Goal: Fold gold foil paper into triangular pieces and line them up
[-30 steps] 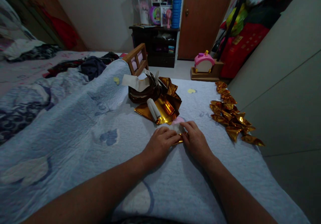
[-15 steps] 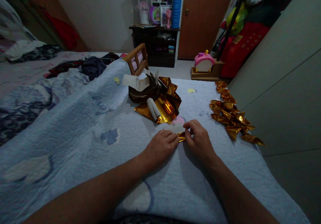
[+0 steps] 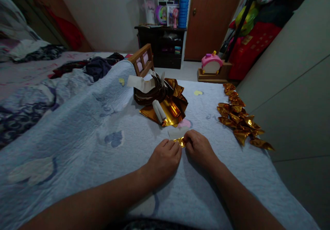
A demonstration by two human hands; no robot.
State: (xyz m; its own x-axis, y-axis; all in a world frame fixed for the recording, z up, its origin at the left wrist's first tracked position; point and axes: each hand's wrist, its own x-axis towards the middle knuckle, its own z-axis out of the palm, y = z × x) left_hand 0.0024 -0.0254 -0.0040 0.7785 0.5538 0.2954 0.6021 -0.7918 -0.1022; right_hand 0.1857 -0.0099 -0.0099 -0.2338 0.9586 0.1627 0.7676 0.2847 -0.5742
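A small piece of gold foil paper [image 3: 179,141] with a white back lies on the light blue quilt [image 3: 90,144] between my two hands. My left hand [image 3: 165,157] presses down on its left part with the fingers curled together. The fingers of my right hand [image 3: 199,147] pinch its right edge. A stack of flat gold foil sheets [image 3: 170,108] with a white roll [image 3: 158,110] on top lies just beyond my hands.
Several folded gold foil pieces [image 3: 238,118] lie in a row near the bed's right edge, beside a grey wall. A dark round basket [image 3: 148,90] stands behind the foil stack. Rumpled clothes [image 3: 95,66] lie at the far left. A pink toy [image 3: 211,61] sits on the floor.
Both hands have drawn slightly nearer to me with the gold piece. The right fingers have gone from lifting the edge to pinching it low on the quilt.
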